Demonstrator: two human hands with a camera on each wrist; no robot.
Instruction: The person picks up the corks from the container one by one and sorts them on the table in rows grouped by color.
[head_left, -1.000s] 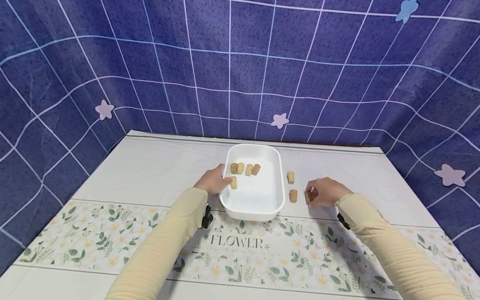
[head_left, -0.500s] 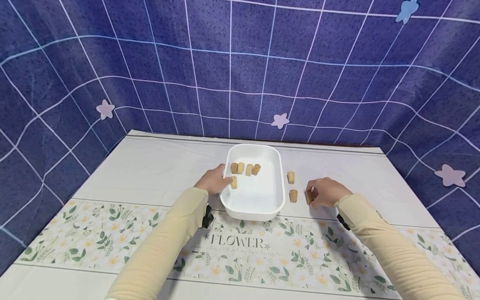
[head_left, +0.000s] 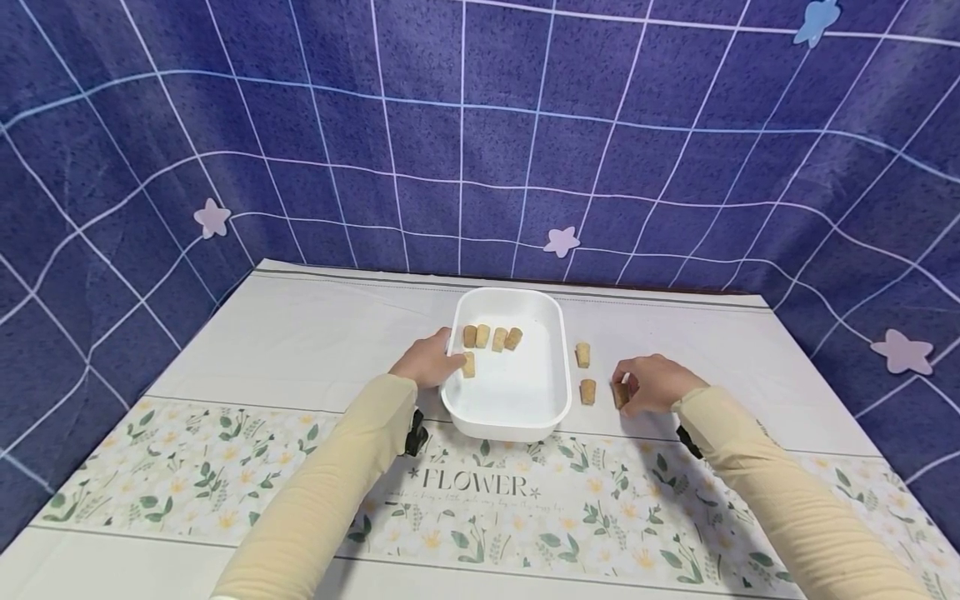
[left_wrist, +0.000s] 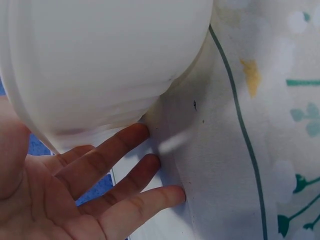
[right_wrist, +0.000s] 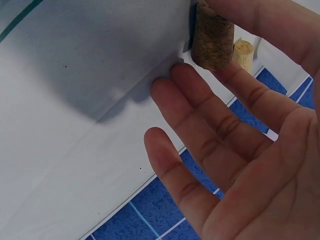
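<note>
My left hand (head_left: 427, 360) holds the left rim of a white plastic tray (head_left: 517, 400), thumb over the edge and the other fingers along the outside wall (left_wrist: 115, 65). Inside lie several corks, four across in a row (head_left: 482, 337) and one lighter cork (head_left: 468, 365) near my left thumb. To the right of the tray, my right hand (head_left: 660, 383) pinches a dark brown cork (right_wrist: 213, 37) between thumb and index finger, low at the table surface. Its other three fingers are spread loosely. Whether this cork still touches the cloth is hard to tell.
Two more corks, a far one (head_left: 582, 355) and a near one (head_left: 588, 392), stand between the tray and my right hand. A white cloth with a floral band (head_left: 480, 517) covers the table. Behind it hangs a blue gridded curtain (head_left: 420, 142) with star shapes.
</note>
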